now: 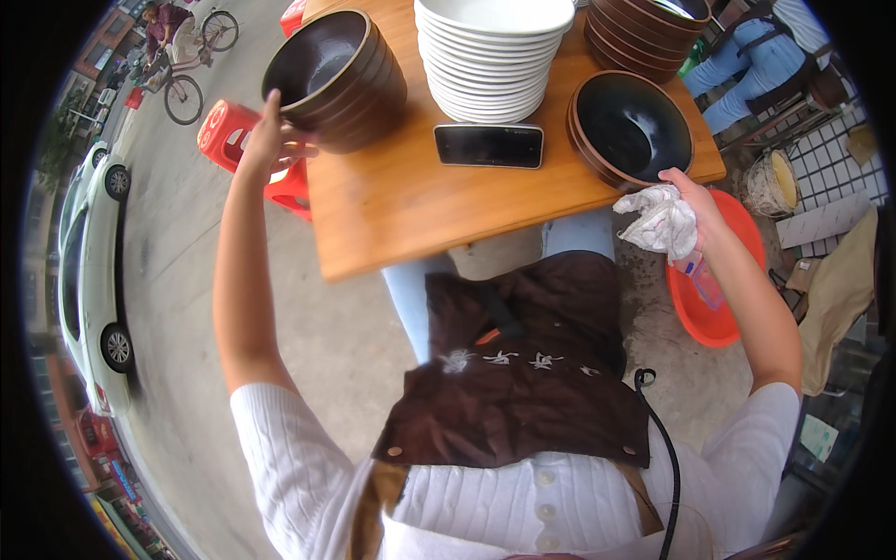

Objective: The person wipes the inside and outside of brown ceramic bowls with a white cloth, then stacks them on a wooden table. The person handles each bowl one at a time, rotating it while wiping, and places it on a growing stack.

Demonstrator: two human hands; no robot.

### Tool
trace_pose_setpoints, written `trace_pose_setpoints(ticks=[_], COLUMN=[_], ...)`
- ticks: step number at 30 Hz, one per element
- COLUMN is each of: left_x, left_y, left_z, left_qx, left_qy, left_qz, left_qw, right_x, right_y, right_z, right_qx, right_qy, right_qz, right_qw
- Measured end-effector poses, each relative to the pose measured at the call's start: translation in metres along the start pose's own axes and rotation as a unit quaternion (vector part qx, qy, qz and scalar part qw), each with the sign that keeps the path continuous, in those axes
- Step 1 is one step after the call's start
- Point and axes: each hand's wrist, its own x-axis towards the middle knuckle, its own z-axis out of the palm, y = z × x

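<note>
My left hand [275, 140] is at the near left side of a stack of dark brown bowls [343, 77], its thumb at the top bowl's rim and its fingers apart; whether it grips the stack is unclear. My right hand [689, 210] holds a crumpled white cloth [660, 222], with a finger at the near rim of a smaller stack of dark bowls [630, 129] at the table's right edge. Between the two stacks rises a tall pile of white bowls [490, 63]. A smartphone [488, 145] leans against its base, screen towards me.
Another brown bowl stack [644, 35] stands at the back right of the wooden table [420, 210]. Red plastic stools [227, 136] are beyond its left edge. A red basin [707, 308] and a bucket [771, 183] are on the right. A cyclist and a person in jeans are nearby.
</note>
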Motion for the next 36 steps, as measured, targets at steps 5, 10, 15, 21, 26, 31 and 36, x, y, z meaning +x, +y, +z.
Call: trace_pose_setpoints(ticks=[5,10,15,21,26,31,36], left_x=[-0.006,-0.01,-0.013,-0.078,-0.127,-0.156,-0.176], left_y=[-0.006,-0.017,-0.032,-0.062,-0.078,-0.08,-0.054], left_z=[0.006,0.005,0.02,0.07,0.117,0.152,0.194], left_qx=[-0.066,-0.097,-0.094,-0.051,-0.098,0.047,0.068], left_qy=[0.001,-0.051,-0.069,-0.009,-0.091,-0.111,-0.269], left_qz=[0.001,0.013,0.036,0.091,0.085,0.218,0.231], left_qw=[0.998,0.994,0.993,0.995,0.987,0.969,0.932], right_x=[0.008,-0.008,-0.034,0.004,0.029,0.032,0.002], right_y=[-0.004,-0.007,0.0,0.095,0.208,0.266,0.279], right_z=[-0.002,0.011,0.007,-0.087,-0.148,-0.176,-0.175], right_qx=[-0.01,0.004,0.05,0.265,0.378,0.446,0.548], right_qy=[0.016,0.046,0.045,-0.286,-0.367,-0.377,-0.295], right_qz=[-0.042,-0.056,-0.096,-0.132,-0.18,-0.144,-0.124], right_qw=[0.999,0.997,0.993,0.911,0.831,0.799,0.773])
